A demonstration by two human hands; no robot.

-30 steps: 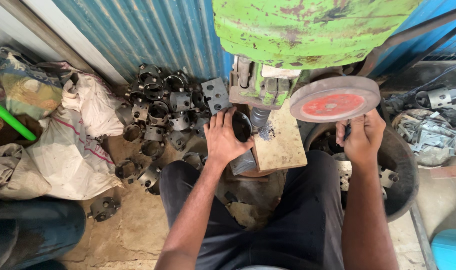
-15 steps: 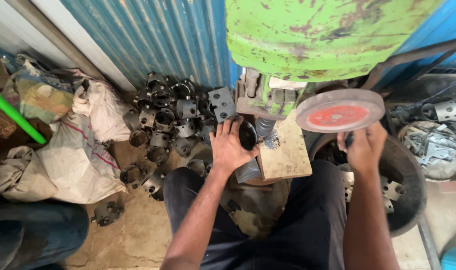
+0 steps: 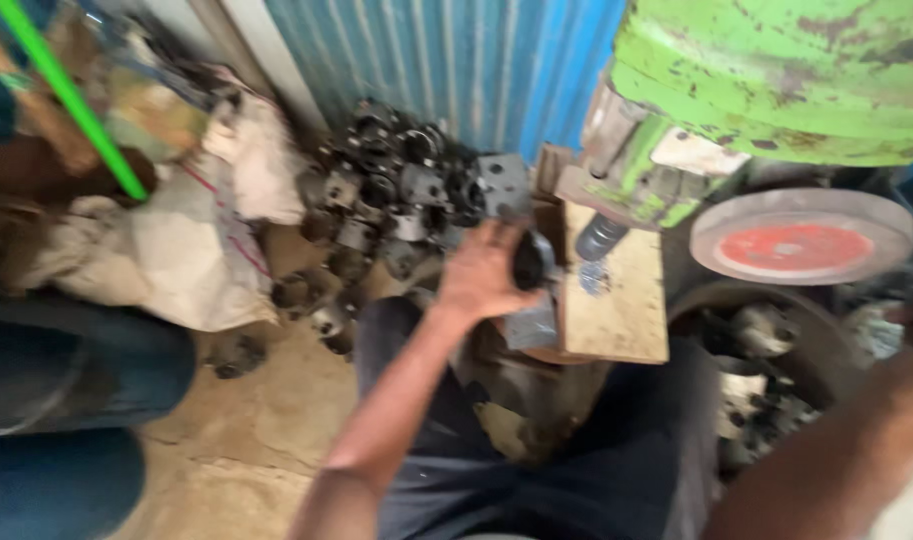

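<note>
- Nearest me, my right forearm (image 3: 827, 450) crosses the bottom right corner as a blur; the right hand itself is out of the picture, so I cannot tell how it stands.
- My left hand (image 3: 482, 275) reaches forward over my dark trousers (image 3: 577, 470), fingers curled around a dark round metal part (image 3: 533, 260) (closed on it, as far as the blur lets me judge).
- That part sits at the left edge of a pale wooden board (image 3: 617, 300), the small surface under the green machine (image 3: 777, 70).
- Right of the board, a grey disc with a red centre (image 3: 802, 240) hangs above a black tub of parts (image 3: 767, 350).
- Farther left, a heap of dark metal castings (image 3: 397, 200) lies on the floor beside white sacks (image 3: 197, 240).
- Behind it all stands a blue corrugated wall (image 3: 457, 60).
</note>
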